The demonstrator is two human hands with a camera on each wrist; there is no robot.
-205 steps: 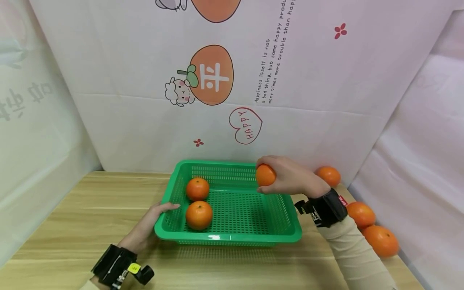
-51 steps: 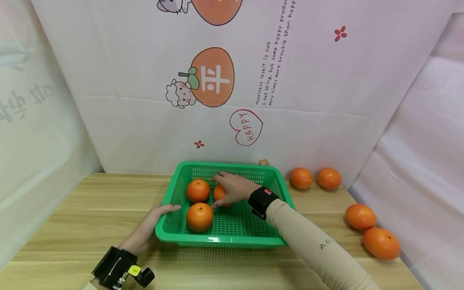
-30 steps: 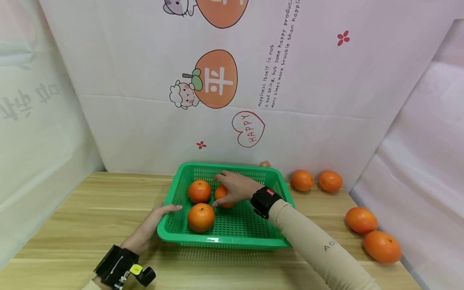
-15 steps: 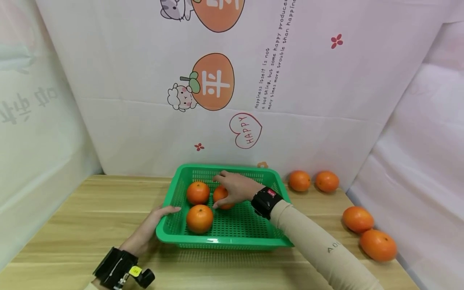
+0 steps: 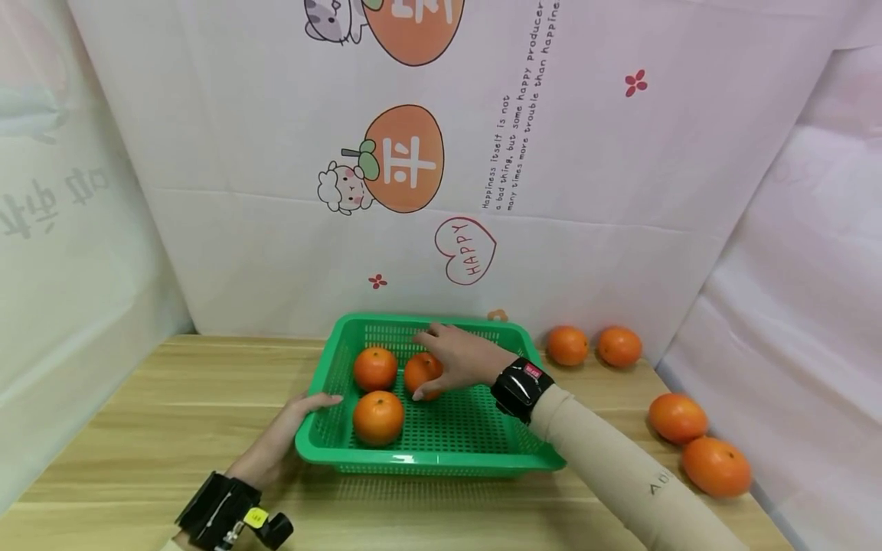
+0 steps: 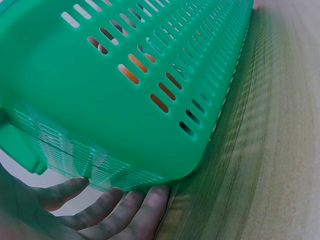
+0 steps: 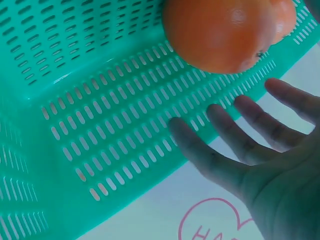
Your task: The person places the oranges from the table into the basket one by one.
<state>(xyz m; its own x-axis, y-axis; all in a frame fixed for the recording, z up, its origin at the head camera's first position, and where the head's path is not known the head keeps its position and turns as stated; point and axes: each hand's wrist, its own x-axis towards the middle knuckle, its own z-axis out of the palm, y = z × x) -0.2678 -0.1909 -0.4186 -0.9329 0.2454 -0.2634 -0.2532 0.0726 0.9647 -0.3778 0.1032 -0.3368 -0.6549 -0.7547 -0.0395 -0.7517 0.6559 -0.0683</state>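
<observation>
A green plastic basket (image 5: 455,461) stands on the table, with two oranges (image 5: 375,369) (image 5: 378,418) at its left side. My left hand (image 5: 281,430) holds the basket's left end, its thumb over the rim; in the left wrist view the fingers (image 6: 145,212) press against the outer wall. A third orange (image 5: 420,373) sits on the basket floor, to the right of the other two. Over it is my right hand (image 5: 468,357). The right wrist view shows that hand's fingers (image 7: 202,150) spread and apart from the orange (image 7: 215,35).
Two oranges (image 5: 567,346) (image 5: 619,347) lie on the wooden table (image 5: 220,398) behind the basket's right end. Two more (image 5: 678,418) (image 5: 717,467) lie along the right edge. A printed white cloth (image 5: 276,245) stands right behind the basket.
Earlier my right hand held an orange above the basket's right side; that orange now sits inside. Just now my right hand has loosened and shifted slightly right. My left hand stays put.
</observation>
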